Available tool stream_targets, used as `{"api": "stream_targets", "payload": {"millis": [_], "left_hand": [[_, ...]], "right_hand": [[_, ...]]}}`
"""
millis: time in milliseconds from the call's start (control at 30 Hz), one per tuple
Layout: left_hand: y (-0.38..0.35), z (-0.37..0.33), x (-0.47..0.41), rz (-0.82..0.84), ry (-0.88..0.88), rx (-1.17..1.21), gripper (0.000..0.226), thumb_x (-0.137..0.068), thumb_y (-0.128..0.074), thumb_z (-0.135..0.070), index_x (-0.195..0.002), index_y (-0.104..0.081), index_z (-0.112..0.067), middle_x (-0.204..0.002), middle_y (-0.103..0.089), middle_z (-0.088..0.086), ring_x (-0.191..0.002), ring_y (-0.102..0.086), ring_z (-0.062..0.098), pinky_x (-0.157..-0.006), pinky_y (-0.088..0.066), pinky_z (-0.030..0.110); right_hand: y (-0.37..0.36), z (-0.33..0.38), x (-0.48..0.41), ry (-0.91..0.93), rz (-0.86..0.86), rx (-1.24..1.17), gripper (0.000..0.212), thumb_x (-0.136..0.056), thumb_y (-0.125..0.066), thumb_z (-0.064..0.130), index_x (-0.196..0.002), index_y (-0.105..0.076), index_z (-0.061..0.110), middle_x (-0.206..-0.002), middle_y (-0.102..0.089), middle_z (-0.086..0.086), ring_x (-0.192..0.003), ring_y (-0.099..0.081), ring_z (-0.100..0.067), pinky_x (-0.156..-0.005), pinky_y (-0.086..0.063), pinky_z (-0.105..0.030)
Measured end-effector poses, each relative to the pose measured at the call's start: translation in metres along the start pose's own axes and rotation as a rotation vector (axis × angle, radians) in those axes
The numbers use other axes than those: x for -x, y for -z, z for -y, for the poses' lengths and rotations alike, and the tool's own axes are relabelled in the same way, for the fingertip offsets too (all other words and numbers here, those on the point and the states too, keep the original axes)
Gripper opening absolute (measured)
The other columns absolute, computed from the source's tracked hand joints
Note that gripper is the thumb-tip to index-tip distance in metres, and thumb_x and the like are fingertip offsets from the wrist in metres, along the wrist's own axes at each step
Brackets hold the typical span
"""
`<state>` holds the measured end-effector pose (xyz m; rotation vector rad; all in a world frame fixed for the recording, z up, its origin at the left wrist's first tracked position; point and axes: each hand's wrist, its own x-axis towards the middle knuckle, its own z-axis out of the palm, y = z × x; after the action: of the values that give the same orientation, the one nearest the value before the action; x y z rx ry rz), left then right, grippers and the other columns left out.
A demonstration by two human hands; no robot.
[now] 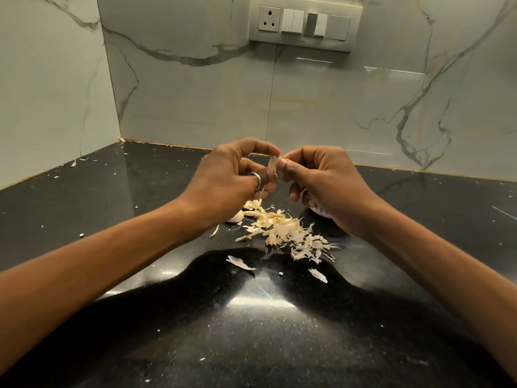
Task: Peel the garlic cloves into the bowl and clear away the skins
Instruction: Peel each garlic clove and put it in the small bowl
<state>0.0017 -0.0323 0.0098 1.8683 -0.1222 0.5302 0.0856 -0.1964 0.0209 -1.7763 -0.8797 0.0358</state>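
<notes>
One head-worn wide-angle camera is looking forward and down, close over the desk. It is facing the wall at 12 o'clock, the left hand and right hand sitting mid-frame.

black countertop, garlic skins, cloves

Nothing here can be read as text, brand, number or sign. The switch plate on the marble wall shows only a plain socket and plain rockers, with no legible marking. A small purplish print on the white bowl is mostly hidden and too small to make out as lettering.
</notes>
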Motion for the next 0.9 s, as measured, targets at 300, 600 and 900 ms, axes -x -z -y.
{"api": "stream_targets", "payload": {"millis": [300,600,900], "left_hand": [[-0.0014,-0.0021,0.0008,-0.064,-0.044,-0.021,0.028,-0.091,-0.07,-0.005,-0.115,-0.069,-0.02,-0.104,-0.068,0.003,-0.08,-0.075,0.015,-0.072,-0.062,0.027],[0.0023,-0.0035,-0.0012,-0.148,0.001,0.048,0.025,-0.093,-0.068,-0.007,-0.114,-0.069,-0.021,-0.11,-0.067,0.004,-0.079,-0.077,0.021,-0.067,-0.063,0.032],[-0.0015,-0.0001,-0.0004,-0.067,0.047,0.023,0.034,-0.094,-0.065,-0.005,-0.124,-0.064,-0.021,-0.107,-0.07,0.002,-0.086,-0.076,0.017,-0.068,-0.063,0.032]], "right_hand": [[-0.0044,-0.0024,-0.0013,0.049,0.005,0.172,0.018,-0.1,-0.062,0.018,-0.094,-0.069,0.004,-0.063,-0.066,-0.005,-0.043,-0.057,-0.002,-0.045,-0.039,-0.011],[-0.0058,-0.0029,0.0028,0.144,0.057,0.394,0.018,-0.088,-0.071,0.014,-0.07,-0.069,0.015,-0.055,-0.066,0.003,-0.046,-0.066,-0.013,-0.05,-0.058,-0.032],[-0.0001,-0.0054,-0.0015,0.215,-0.03,0.445,0.01,-0.093,-0.069,0.011,-0.086,-0.075,0.016,-0.071,-0.071,0.007,-0.05,-0.066,-0.002,-0.058,-0.056,-0.02]]}}
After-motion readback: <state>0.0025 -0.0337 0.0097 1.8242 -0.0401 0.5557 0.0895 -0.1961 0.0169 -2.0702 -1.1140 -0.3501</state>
